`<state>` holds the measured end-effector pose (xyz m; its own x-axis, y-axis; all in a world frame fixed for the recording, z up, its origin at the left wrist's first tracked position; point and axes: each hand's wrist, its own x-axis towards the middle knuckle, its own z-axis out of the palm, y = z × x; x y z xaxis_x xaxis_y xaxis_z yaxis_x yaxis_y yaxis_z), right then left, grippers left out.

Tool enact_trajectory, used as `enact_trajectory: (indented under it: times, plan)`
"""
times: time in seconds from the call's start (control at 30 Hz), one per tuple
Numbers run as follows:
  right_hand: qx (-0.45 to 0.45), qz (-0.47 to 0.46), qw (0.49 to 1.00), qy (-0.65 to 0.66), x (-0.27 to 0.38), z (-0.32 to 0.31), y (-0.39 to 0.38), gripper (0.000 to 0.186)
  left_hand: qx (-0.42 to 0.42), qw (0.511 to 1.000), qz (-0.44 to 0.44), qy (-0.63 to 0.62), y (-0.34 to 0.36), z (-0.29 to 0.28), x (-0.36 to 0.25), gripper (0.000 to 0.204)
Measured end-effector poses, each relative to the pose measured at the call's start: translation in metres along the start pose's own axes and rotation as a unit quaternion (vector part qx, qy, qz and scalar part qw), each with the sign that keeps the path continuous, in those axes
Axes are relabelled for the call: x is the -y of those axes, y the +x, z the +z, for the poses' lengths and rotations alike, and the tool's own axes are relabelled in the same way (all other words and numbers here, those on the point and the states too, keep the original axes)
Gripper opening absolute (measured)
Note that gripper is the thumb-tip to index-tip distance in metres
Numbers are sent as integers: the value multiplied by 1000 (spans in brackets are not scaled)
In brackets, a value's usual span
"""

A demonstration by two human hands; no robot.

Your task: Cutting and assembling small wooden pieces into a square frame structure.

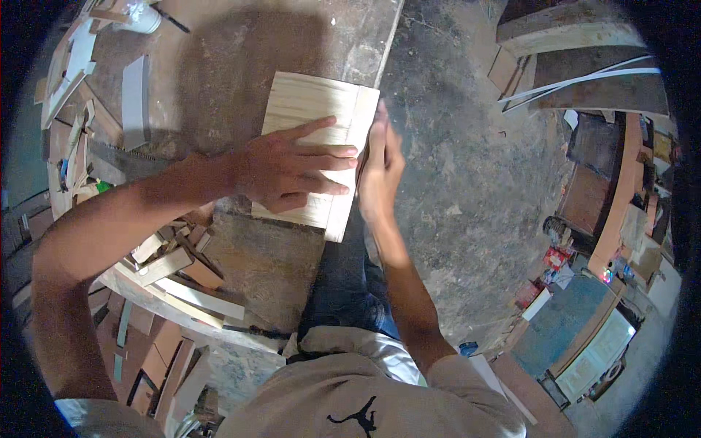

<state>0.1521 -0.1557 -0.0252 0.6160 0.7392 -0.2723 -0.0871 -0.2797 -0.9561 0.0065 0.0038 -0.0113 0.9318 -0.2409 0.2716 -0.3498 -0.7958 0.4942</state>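
A pale wooden board (310,98) with visible grain lies at the edge of the worktop, a lighter strip running along its right side. My left hand (285,169) rests flat on its face, fingers spread and pointing right. Against the board's right edge is my right hand (381,175), its fingers closed together and slightly blurred. Something dark shows between that hand and the edge, too hidden to name.
The brown worktop (270,270) carries a white strip (135,102), a white bucket (142,18) and a heap of wood offcuts (186,255) at left. Grey concrete floor (467,212) lies to the right, beyond it a cluttered bench (613,197) and a blue panel (562,321).
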Motion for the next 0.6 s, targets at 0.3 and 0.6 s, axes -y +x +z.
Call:
enact_trajectory:
  times: [0.3,0.6]
  plan:
    - [-16,-70,997,-41,26,8,51,51,38,999,-14,-15,-3,-6,-2,56]
    - [-26,-126,988,-84,21,7,38,45,31,999,-20,1,-3,-11,-6,56]
